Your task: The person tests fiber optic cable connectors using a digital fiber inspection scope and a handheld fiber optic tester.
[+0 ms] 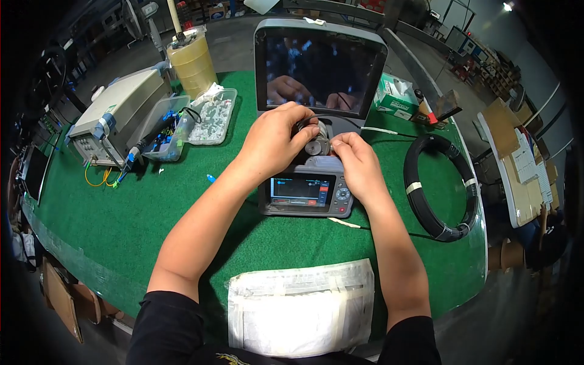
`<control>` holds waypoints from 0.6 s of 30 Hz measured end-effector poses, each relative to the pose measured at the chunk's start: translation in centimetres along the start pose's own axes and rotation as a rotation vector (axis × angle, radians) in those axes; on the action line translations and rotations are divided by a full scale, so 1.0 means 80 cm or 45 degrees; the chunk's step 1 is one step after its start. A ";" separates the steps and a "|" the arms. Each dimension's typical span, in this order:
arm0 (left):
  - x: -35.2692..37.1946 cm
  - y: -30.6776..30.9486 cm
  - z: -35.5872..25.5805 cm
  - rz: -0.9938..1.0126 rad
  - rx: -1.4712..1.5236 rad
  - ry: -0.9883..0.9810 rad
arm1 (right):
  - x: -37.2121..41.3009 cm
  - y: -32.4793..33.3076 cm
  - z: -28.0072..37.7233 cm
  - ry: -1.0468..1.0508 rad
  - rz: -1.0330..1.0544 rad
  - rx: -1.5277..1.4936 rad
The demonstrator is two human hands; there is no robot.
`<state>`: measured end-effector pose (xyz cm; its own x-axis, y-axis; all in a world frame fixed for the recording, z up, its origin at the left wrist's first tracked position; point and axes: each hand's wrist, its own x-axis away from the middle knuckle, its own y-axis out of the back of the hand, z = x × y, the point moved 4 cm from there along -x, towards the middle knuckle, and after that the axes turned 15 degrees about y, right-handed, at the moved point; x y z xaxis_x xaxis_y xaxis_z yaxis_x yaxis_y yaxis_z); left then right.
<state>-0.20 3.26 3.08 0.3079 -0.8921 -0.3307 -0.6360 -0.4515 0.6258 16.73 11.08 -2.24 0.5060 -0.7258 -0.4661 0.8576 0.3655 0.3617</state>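
Observation:
A grey device [264, 204] with a small lit screen and round buttons stands on the green table mat [176, 210]. Over its top part, my left hand [281, 135] pinches a black cable [334, 116], which arcs away to the right. My right hand [357, 159] is closed at the right side of a small round metal part [313, 148] on the device; what its fingertips grip is too small to make out. Behind both hands rises a large dark monitor [316, 70] that reflects them. Nearer to me lies a taped white sheet [301, 310].
A black cable coil [413, 198] lies at the right, with a green-white box [396, 97] behind it. Toward the left are a beige instrument [125, 109], a bin of blue connectors [167, 137], a clear tray [213, 118] and a yellowish container [191, 64].

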 end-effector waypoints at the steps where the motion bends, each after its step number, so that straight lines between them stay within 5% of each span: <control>1: 0.000 0.000 0.001 0.002 0.002 0.002 | 0.000 0.000 0.001 0.004 0.016 0.037; 18: 0.002 -0.001 0.004 -0.032 -0.001 0.045 | 0.001 -0.002 0.000 0.062 -0.013 -0.050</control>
<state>-0.32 3.18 2.70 0.3486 -0.8805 -0.3211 -0.6270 -0.4738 0.6184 16.62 10.92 -2.36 0.5004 -0.7004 -0.5089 0.8652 0.3819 0.3251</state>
